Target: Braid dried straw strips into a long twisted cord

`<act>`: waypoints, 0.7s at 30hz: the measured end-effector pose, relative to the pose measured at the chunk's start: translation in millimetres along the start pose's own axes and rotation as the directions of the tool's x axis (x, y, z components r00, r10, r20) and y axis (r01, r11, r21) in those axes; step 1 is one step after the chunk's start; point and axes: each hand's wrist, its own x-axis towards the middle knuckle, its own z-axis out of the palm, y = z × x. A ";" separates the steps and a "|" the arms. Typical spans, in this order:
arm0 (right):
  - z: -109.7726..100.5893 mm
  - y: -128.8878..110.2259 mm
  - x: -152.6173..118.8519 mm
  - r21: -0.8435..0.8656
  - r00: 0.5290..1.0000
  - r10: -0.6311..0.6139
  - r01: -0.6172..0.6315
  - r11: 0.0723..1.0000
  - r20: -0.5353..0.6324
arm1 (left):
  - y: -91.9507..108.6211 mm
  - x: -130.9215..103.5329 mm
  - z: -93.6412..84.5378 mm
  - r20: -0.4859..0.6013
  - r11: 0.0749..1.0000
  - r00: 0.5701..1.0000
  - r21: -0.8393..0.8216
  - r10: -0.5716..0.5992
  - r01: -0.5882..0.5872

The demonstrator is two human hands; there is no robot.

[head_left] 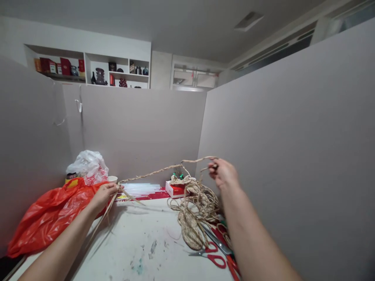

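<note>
A length of twisted straw-coloured cord (155,171) runs through the air between my two hands. My left hand (106,195) pinches its left end, where several loose flat strands hang down towards the table. Raised at the right, my right hand (224,171) is closed on the cord, and a short tail of it sticks out to the left of the fingers. Below the right hand lies a tangled heap of the same cord (191,222); a thin piece links it to the stretched part. Red-handled scissors (215,260) rest in front of the heap.
A red plastic bag (55,210) and a white plastic bag (89,164) are at the left. Clear sticks (143,189), a white cup (112,179) and a red-and-white box (175,190) stand along the back. Larger scissors (218,241) lie at the right. Grey partitions (140,125) enclose the stained table (131,234).
</note>
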 end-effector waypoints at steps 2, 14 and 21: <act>-16.8 -21.6 15.0 -0.049 0.991 -0.066 0.061 0.997 -0.116 | -6.8 1.3 -3.8 0.017 0.998 1.000 0.068 -0.018 0.017; 8.0 10.9 -19.6 -0.632 0.970 -0.203 0.243 0.736 0.136 | -1.7 -14.0 13.2 0.280 0.981 0.946 -0.056 -0.164 0.187; 96.7 51.9 -98.7 -0.467 0.692 -0.096 0.576 0.671 0.716 | 2.7 -19.0 31.4 0.479 0.982 0.864 -0.017 -0.156 0.186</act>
